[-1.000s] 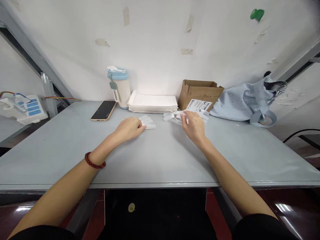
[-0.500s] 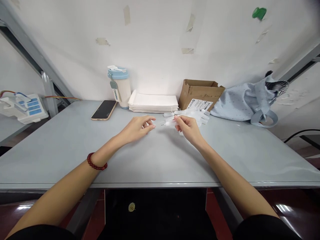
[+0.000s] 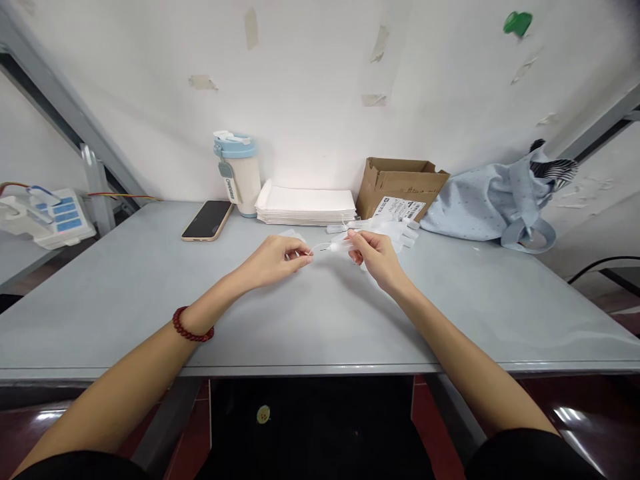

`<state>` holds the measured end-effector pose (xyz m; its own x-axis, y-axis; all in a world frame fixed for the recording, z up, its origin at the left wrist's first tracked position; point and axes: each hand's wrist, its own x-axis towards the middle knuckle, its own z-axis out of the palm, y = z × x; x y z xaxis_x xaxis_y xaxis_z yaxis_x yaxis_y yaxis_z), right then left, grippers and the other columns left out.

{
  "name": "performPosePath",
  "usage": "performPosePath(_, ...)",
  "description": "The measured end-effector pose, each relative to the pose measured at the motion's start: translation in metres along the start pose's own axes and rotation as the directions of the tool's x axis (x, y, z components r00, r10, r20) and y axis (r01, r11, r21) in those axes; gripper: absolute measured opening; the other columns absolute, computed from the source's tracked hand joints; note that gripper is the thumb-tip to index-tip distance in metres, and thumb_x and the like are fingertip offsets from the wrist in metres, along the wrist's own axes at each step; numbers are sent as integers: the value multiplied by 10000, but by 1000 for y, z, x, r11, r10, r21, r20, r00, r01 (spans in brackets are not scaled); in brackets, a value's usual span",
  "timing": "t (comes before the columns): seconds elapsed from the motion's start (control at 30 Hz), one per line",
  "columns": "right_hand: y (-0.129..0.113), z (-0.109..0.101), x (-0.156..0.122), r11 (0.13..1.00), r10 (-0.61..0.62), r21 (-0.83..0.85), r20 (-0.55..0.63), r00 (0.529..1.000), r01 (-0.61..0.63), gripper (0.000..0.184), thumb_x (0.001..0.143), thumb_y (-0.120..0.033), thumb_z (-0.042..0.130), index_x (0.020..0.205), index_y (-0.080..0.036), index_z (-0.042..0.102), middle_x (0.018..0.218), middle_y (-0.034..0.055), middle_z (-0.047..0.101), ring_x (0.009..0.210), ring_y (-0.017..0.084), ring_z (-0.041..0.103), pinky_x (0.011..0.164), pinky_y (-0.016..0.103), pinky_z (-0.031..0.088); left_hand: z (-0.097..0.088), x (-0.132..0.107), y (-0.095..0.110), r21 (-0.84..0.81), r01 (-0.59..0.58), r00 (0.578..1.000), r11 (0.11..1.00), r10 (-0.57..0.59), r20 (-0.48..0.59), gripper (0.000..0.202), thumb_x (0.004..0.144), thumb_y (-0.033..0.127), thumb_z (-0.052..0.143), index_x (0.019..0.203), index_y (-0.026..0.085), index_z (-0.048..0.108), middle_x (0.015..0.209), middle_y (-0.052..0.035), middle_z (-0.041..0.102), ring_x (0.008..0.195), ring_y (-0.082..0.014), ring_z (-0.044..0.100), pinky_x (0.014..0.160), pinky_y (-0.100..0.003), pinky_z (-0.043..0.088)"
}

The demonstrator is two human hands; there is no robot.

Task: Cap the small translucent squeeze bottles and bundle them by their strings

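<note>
I'm partway, I judge: my left hand (image 3: 277, 260) pinches a thin white strand (image 3: 320, 245), my right hand (image 3: 379, 259) a translucent plastic piece (image 3: 341, 246), a loose translucent plastic heap (image 3: 401, 233) remaining.

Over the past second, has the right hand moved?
Yes: the right hand has shifted left and slightly toward the table's near edge, judged against the cardboard box.

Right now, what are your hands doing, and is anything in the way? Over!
Left hand seems to pinch thin string. Right hand pinching whitish plastic piece. Loose plastic pile just beyond right hand, by cardboard box; seemingly not blocking.
</note>
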<state>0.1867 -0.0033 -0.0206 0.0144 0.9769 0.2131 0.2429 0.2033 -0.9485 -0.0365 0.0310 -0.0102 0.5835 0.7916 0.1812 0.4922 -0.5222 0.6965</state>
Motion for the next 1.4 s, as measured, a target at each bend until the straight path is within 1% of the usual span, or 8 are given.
performPosePath(0.17,0,1,0,1000,6,26,7,1000,-6,449,864,-517,551,574,-181,482,511,-40,437,507,84,383,533,256,306,-1,-1,5,-29,-8,999,1000,10,48,242,863,319,548,747,153,681,661,-3,641,602,-117,562,582,-231,408)
performPosePath(0.27,1,4,0,998,21,64,33,999,-23,427,858,-521,559,608,-177,520,511,-42,451,502,84,392,534,253,321,1,-2,6,-45,-8,998,999,10,58,275,863,331,553,678,154,653,633,0,626,588,-113,549,568,-226,394)
performPosePath(0.47,2,6,-1,998,-4,64,82,997,-1,450,865,-533,547,603,-167,549,519,-35,462,504,84,402,534,256,326,5,-2,5,-35,-30,998,999,32,56,285,870,316,542,651,157,631,590,1,603,585,-122,548,587,-235,393)
performPosePath(0.67,2,5,-1,998,9,65,93,996,-15,435,854,-549,555,657,-163,590,529,-36,470,506,84,403,530,253,330,5,-3,4,-36,-57,997,998,59,41,294,883,308,518,654,164,633,617,-8,633,609,-137,586,608,-242,422)
performPosePath(0.8,2,5,-1,998,10,60,94,995,-15,440,847,-563,556,676,-161,600,528,-34,470,504,86,403,523,253,333,6,-3,5,-37,-58,997,998,60,47,276,885,307,511,699,162,655,651,-12,650,567,-125,578,586,-241,427)
performPosePath(0.97,2,5,-2,999,3,51,96,995,-8,424,862,-541,550,684,-158,595,536,-33,474,506,84,403,529,251,331,6,-3,5,-38,-60,997,997,62,41,273,877,303,524,676,162,644,649,-12,643,579,-127,576,591,-243,428)
performPosePath(1.2,1,6,-3,1000,-14,-15,89,996,16,435,862,-539,546,628,-172,539,531,-32,470,511,90,393,528,261,308,8,-3,5,-9,-67,997,998,67,42,268,873,286,516,664,159,623,636,-6,626,571,-124,546,572,-247,398)
performPosePath(1.4,3,10,-4,988,-50,-141,72,996,59,460,858,-572,523,619,-179,529,528,-30,474,512,94,385,531,264,301,11,-2,1,49,-95,995,994,93,44,263,856,247,505,625,158,596,593,0,608,567,-122,514,585,-252,386)
